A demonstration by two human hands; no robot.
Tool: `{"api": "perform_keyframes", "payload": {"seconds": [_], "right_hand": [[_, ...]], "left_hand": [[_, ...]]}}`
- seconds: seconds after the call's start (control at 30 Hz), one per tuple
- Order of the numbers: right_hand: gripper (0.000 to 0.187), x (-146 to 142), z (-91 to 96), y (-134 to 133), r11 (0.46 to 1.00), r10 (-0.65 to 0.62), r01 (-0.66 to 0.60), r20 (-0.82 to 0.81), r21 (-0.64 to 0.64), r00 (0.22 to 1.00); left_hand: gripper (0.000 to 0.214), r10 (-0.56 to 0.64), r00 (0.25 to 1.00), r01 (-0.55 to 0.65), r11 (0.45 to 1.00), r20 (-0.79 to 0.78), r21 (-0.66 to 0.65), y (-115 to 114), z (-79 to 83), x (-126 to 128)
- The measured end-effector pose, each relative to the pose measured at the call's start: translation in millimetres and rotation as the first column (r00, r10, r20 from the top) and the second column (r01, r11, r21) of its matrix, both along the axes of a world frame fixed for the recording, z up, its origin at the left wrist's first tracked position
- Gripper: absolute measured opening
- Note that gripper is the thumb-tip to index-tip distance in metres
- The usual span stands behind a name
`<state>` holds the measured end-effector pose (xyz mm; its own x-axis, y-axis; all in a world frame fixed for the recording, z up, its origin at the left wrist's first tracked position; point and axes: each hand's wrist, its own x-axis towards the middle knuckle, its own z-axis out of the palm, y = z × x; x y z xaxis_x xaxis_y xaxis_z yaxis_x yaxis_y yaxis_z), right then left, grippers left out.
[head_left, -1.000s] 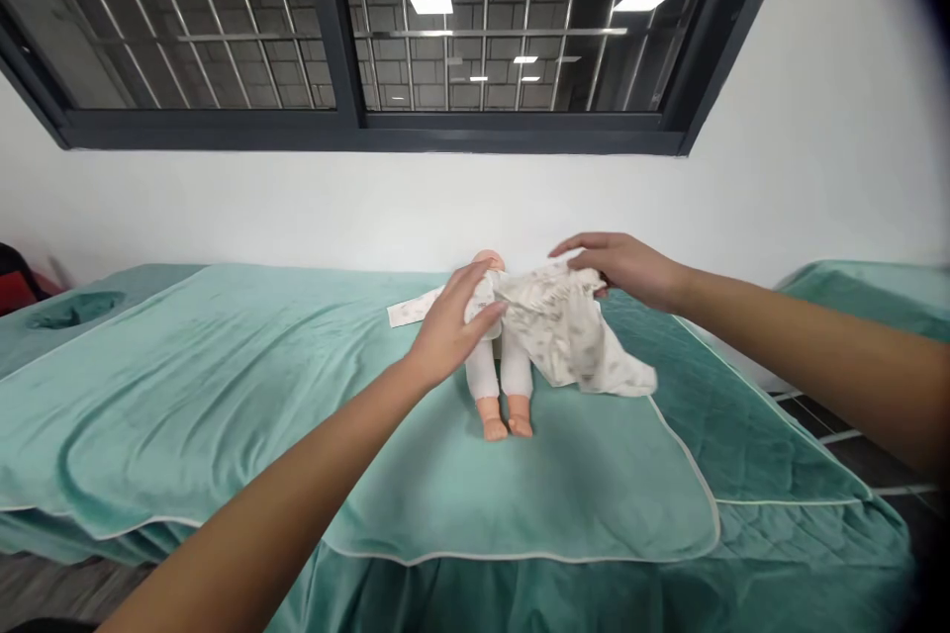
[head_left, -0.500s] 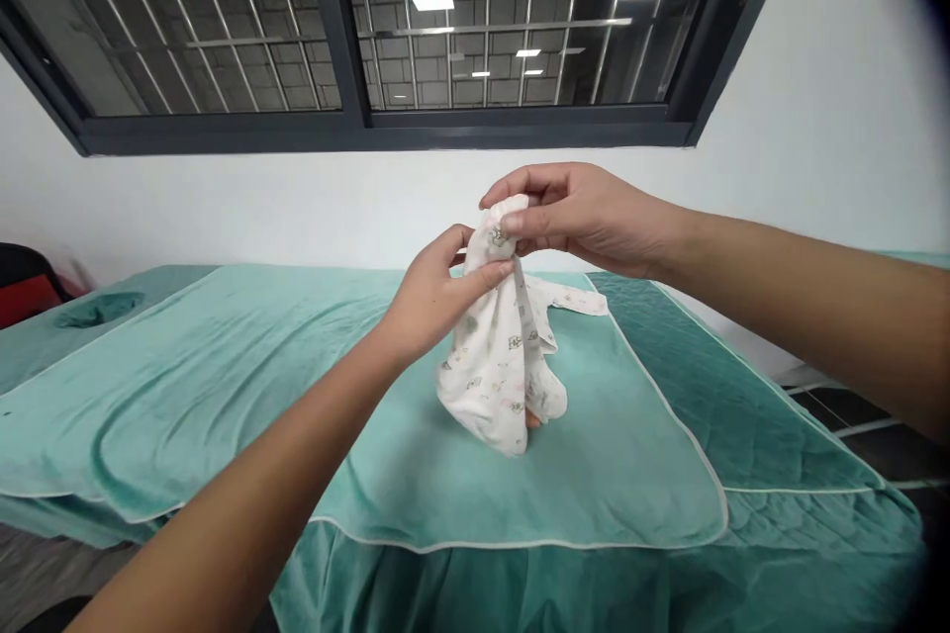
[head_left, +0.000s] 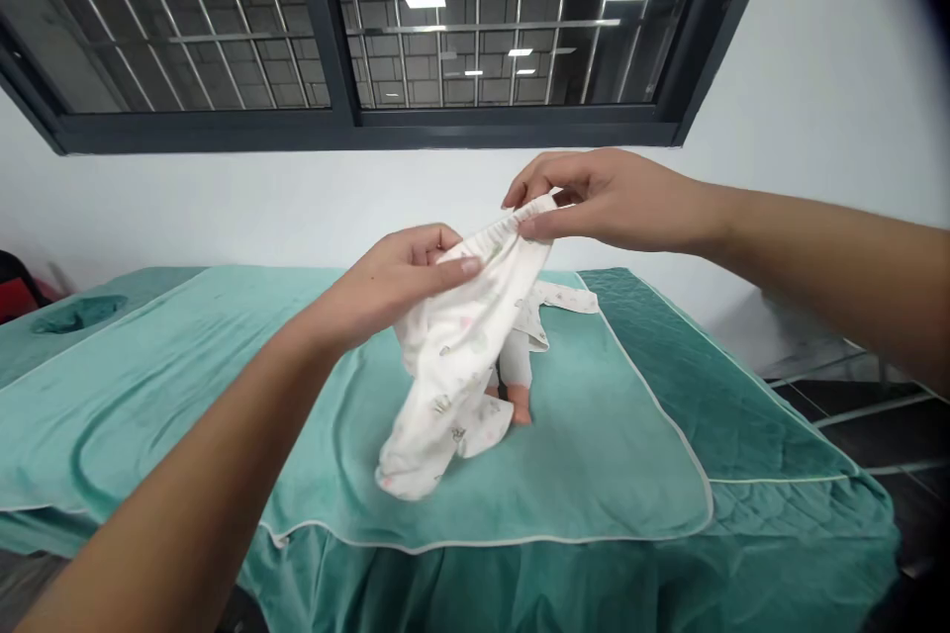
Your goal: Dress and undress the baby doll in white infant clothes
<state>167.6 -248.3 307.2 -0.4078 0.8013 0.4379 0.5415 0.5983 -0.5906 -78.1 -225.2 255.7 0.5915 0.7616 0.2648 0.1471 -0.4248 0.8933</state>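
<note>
A small pair of white printed baby pants (head_left: 464, 346) hangs between my hands, its gathered waistband stretched at a slant. My left hand (head_left: 405, 277) pinches the waistband's left end, thumb in front. Higher up, my right hand (head_left: 594, 203) grips the right end between thumb and fingers. Behind the pants a baby doll (head_left: 518, 376) lies on the green blanket; its white-covered legs and bare feet show. A matching printed top (head_left: 568, 298) is by the doll, one sleeve stretched to the right. The doll's upper part is hidden by the pants and my hands.
The light green blanket (head_left: 616, 475) covers a bed with a darker green quilted cover (head_left: 698, 396). A hole (head_left: 80, 314) is in the cover at the left. Behind stand a white wall (head_left: 244, 203) and a barred, dark-framed window (head_left: 475, 129).
My hands have moved apart, opening out the bunched waistband. The pants have swung left and nearer, uncovering the doll's legs. The view has shifted slightly.
</note>
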Motion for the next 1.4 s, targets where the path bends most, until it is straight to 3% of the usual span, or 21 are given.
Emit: {"api": "perform_keyframes", "payload": {"seconds": [0.1, 0.23, 0.3, 0.47, 0.53, 0.63, 0.7, 0.8, 0.9, 1.0, 1.1, 1.17, 1.27, 1.33, 1.4], "right_hand": [[0.021, 3, -19.8, -1, 0.975, 0.054, -0.105, -0.250, -0.195, 0.967], [0.027, -6, -54.8, -1, 0.905, 0.021, -0.259, -0.572, -0.337, 0.820], [0.027, -12, -69.6, -2, 0.884, 0.017, -0.292, -0.599, -0.365, 0.800], [0.039, -18, -92.3, 2, 0.770, 0.139, -0.349, -0.394, -0.534, 0.908], [0.040, -18, -96.2, 7, 0.806, 0.084, -0.340, -0.475, -0.484, 0.876], [0.039, -19, -96.5, 15, 0.877, -0.024, -0.309, -0.676, -0.368, 0.736], [0.037, -19, -94.3, 17, 0.873, -0.047, -0.328, -0.731, -0.362, 0.681], [0.036, -17, -91.8, 14, 0.828, -0.033, -0.392, -0.733, -0.401, 0.679], [0.040, -13, -93.0, 7, 0.788, 0.000, -0.403, -0.654, -0.466, 0.756], [0.041, -12, -97.2, 2, 0.725, 0.081, -0.382, -0.479, -0.574, 0.874], [0.033, -16, -102.3, 1, 0.747, 0.070, -0.313, -0.399, -0.586, 0.914], [0.027, -21, -105.1, 3, 0.796, -0.029, -0.271, -0.481, -0.541, 0.876], [0.021, -25, -106.3, 10, 0.839, -0.140, -0.261, -0.653, -0.477, 0.744], [0.019, -25, -105.0, 15, 0.830, -0.158, -0.307, -0.725, -0.465, 0.671], [0.019, -23, -103.2, 16, 0.798, -0.157, -0.360, -0.744, -0.483, 0.650]], "left_hand": [[0.039, -0.032, 0.995, 0.031, 0.999, -0.095, -0.011, 0, -1.7, -4], [0.036, 0.036, 0.995, -0.040, 0.998, 0.098, 0.044, -3, -9.6, 7], [0.036, 0.075, 0.975, -0.081, 0.996, 0.207, 0.021, -4, -13.8, 16], [0.037, 0.083, 0.964, -0.056, 0.992, 0.254, -0.110, -5, -26.6, 34], [0.038, 0.016, 0.971, 0.031, 0.981, 0.238, -0.189, -5, -33.2, 39], [0.039, -0.199, 0.973, 0.227, 0.926, 0.121, -0.302, -3, -43.2, 41], [0.039, -0.271, 0.960, 0.278, 0.897, 0.071, -0.343, -1, -48.7, 40], [0.029, -0.091, 0.966, 0.170, 0.930, 0.243, -0.325, 4, -54.3, 38], [0.031, 0.070, 0.889, 0.101, 0.934, 0.452, -0.343, 9, -58.1, 36], [0.033, 0.125, 0.866, 0.120, 0.889, 0.485, -0.443, 8, -62.9, 37], [0.038, 0.136, 0.874, 0.141, 0.848, 0.467, -0.511, -1, -69.9, 41], [0.043, 0.120, 0.879, 0.151, 0.849, 0.462, -0.507, -8, -75.1, 43], [0.049, 0.037, 0.918, 0.175, 0.856, 0.396, -0.487, -15, -80.3, 42], [0.054, -0.022, 0.941, 0.196, 0.850, 0.339, -0.489, -18, -80.4, 40], [0.056, -0.004, 0.939, 0.181, 0.856, 0.344, -0.484, -17, -78.4, 37]]}}
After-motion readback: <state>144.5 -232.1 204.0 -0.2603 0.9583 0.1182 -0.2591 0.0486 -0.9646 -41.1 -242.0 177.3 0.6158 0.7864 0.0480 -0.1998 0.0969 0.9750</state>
